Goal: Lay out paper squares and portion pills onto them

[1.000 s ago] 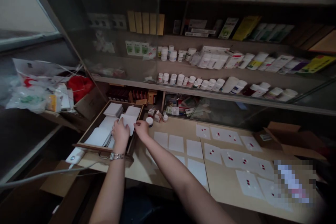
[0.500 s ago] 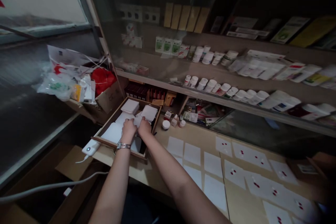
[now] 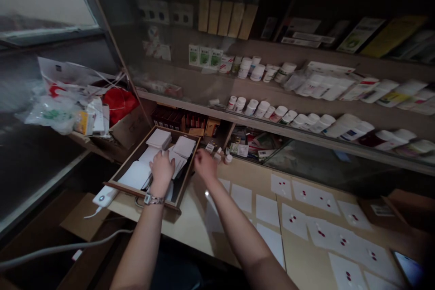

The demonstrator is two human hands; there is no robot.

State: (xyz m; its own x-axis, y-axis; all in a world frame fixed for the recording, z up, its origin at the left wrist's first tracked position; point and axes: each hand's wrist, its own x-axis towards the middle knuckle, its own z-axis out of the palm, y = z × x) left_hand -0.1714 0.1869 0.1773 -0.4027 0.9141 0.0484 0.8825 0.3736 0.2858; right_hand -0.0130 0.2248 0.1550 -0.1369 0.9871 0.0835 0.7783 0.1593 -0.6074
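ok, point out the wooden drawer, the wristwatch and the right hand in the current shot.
Wooden drawer (image 3: pixel 123 189): head view, on its front rim.
Wristwatch (image 3: pixel 155 200): head view, on its metal band.
Right hand (image 3: pixel 206 165): head view, on the back of it.

Shows plain white on the stacked paper (image 3: pixel 134 175), brown on the drawer (image 3: pixel 174 208), pale tan on the counter (image 3: pixel 251 168). Repeats white across the slips (image 3: pixel 270 209), some dotted with dark-red and white pills (image 3: pixel 348 275). Has silver on the watch (image 3: pixel 154 199), pale grey on the cable (image 3: pixel 84 243), bright red on the bundle (image 3: pixel 118 103), green print on the clear bag (image 3: pixel 53 114), dull yellow on the boxes (image 3: pixel 225 18), white with green on the cartons (image 3: pixel 204 57).
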